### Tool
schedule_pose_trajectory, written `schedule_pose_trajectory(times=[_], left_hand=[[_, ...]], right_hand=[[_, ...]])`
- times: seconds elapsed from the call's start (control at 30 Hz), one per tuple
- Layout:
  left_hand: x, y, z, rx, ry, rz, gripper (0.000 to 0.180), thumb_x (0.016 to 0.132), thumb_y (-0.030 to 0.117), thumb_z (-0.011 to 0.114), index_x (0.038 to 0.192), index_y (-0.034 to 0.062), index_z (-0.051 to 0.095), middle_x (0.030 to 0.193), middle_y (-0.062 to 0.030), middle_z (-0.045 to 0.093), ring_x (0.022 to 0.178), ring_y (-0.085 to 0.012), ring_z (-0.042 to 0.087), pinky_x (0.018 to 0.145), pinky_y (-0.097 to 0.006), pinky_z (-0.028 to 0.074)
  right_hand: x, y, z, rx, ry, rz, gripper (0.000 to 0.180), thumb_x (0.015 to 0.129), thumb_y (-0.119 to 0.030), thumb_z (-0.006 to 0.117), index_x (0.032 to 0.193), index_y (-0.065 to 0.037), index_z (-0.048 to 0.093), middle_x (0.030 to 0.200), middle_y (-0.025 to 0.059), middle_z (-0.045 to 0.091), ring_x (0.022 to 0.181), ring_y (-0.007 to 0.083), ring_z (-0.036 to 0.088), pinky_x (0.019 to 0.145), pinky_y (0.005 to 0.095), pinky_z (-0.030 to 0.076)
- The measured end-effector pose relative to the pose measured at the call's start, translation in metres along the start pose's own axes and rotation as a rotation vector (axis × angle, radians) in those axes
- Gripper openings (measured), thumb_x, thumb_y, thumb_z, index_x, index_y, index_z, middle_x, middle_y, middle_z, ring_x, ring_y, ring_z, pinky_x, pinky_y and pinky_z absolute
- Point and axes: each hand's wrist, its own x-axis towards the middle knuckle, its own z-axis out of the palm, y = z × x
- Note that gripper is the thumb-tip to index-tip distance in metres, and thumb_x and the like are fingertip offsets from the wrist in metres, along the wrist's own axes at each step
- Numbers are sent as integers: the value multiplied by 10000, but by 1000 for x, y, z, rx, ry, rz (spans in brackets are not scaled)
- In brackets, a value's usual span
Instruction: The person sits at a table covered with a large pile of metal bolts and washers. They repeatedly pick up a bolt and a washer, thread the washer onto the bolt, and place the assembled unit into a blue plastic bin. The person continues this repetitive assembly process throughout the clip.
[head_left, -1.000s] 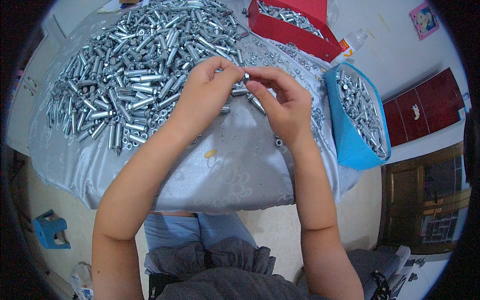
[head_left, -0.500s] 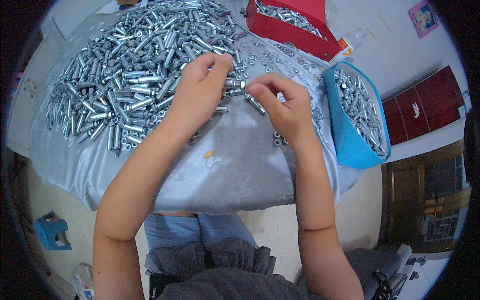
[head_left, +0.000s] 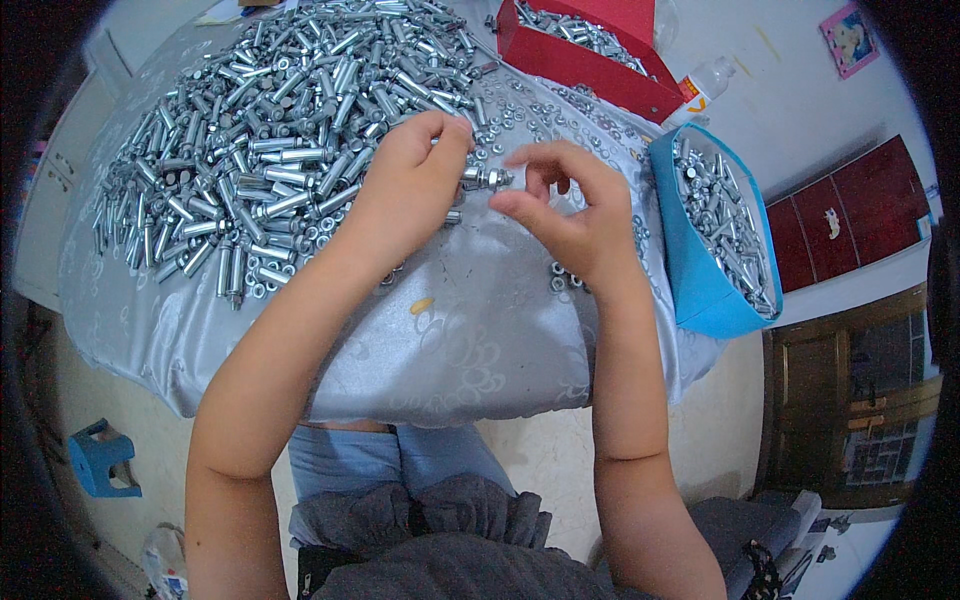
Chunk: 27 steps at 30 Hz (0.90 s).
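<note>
My left hand (head_left: 415,175) is closed around a shiny expansion bolt (head_left: 487,178), whose nut end sticks out to the right past the fingers. My curled fingers hide the rest of the bolt. Just right of that end, my right hand (head_left: 580,205) has its thumb and fingers apart, with a small gap to the nut and nothing visible between them. Another bolt end (head_left: 453,217) shows below my left hand. To the left and beyond spreads a big heap of similar metal bolts (head_left: 290,155).
Loose nuts and washers (head_left: 545,112) are scattered at the far right of the silver tablecloth (head_left: 400,370). A blue bin (head_left: 700,310) of bolts stands right, a red box (head_left: 570,75) of them behind. Near it is a plastic bottle (head_left: 705,85). A yellow bit (head_left: 421,306) lies in front.
My right thumb and fingers have spread and drawn off the nut end. My left hand has shifted slightly right with the bolt. A slanted bolt near my right thumb no longer shows.
</note>
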Motion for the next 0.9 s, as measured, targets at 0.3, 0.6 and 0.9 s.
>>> schedule_pose_trajectory(times=[0.3, 0.6, 0.9], left_hand=[[-1, 4, -1, -17, -26, -24, 286, 866, 256, 434, 760, 9, 532, 582, -13, 466, 520, -83, 435, 476, -241, 357], [2, -9, 0, 88, -78, 14, 280, 869, 286, 436, 820, 31, 543, 690, 7, 493, 639, -80, 459, 556, -224, 383], [1, -14, 2, 77, -107, 30, 273, 879, 254, 416, 836, 9, 530, 748, -20, 512, 679, -94, 465, 615, -239, 390]], right_hand=[[3, 15, 0, -175, -77, -251, 258, 635, -113, 707, 864, -56, 600, 708, 36, 522, 568, 135, 477, 541, 250, 417], [2, 8, 4, -66, -50, -159, 246, 654, -175, 708, 844, -66, 596, 707, 56, 546, 570, 163, 501, 531, 257, 415], [1, 5, 10, -82, -85, -157, 246, 720, -248, 656, 817, -49, 550, 690, 110, 534, 592, 224, 521, 541, 298, 426]])
